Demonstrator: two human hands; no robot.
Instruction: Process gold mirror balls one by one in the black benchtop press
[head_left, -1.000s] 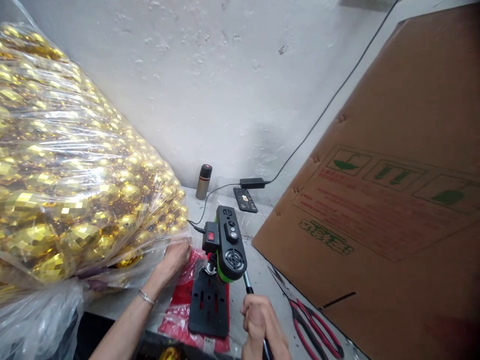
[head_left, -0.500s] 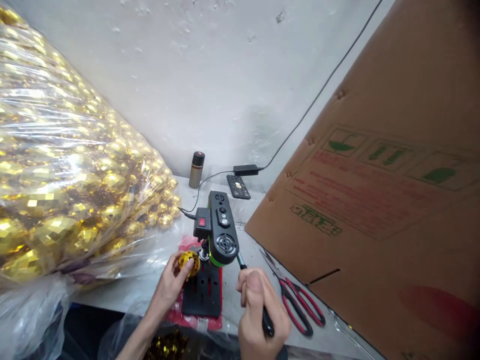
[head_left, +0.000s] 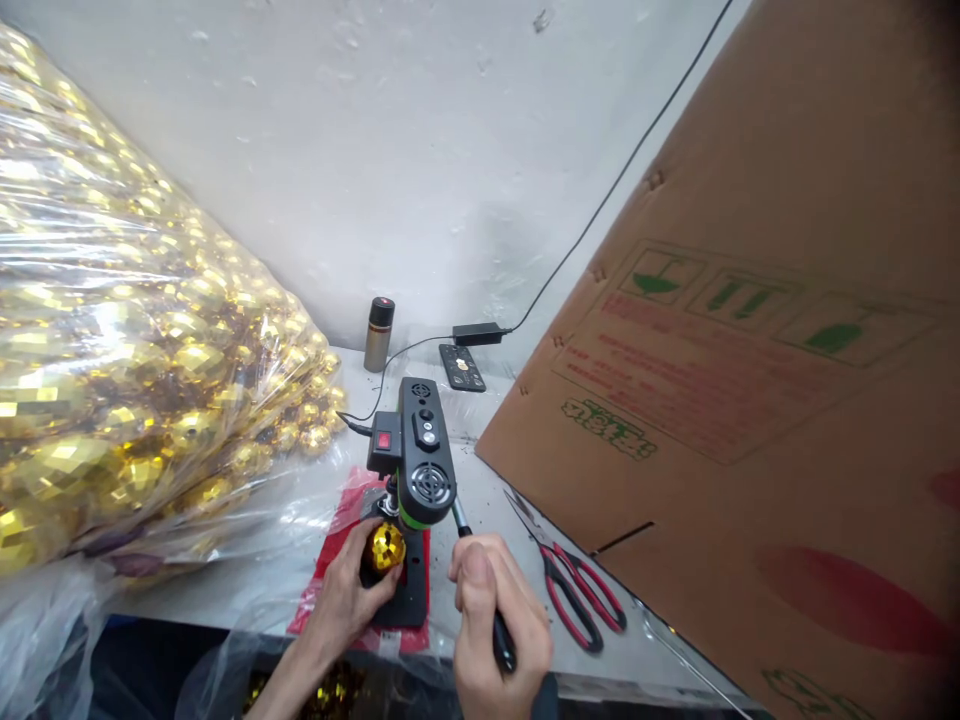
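A small gold mirrored ball [head_left: 388, 547] is held between the thumb and fingers of my left hand [head_left: 351, 585]. It sits just above the black base plate [head_left: 401, 608] of a bench drill press, close in front of and below the drill head [head_left: 427, 450]. My right hand [head_left: 501, 620] is wrapped round the black-gripped lever [head_left: 504, 645] at the machine's right side. The drill's tip is hidden under the head, so I cannot tell whether it touches the ball. Red plastic [head_left: 306, 606] lies beneath the base.
Left is a big clear bag [head_left: 150, 350] of gold mirrored balls. Red-handled scissors [head_left: 577, 590] lie to the right, before a large cardboard box [head_left: 712, 330]. Behind stand a spray can [head_left: 378, 335], a phone [head_left: 462, 368] and a power adapter [head_left: 478, 333] with its cable.
My left hand has brought the ball slightly right and down, nearer under the drill head, and turned it. My right hand keeps its grip on the lever. The whole view has shifted a little.
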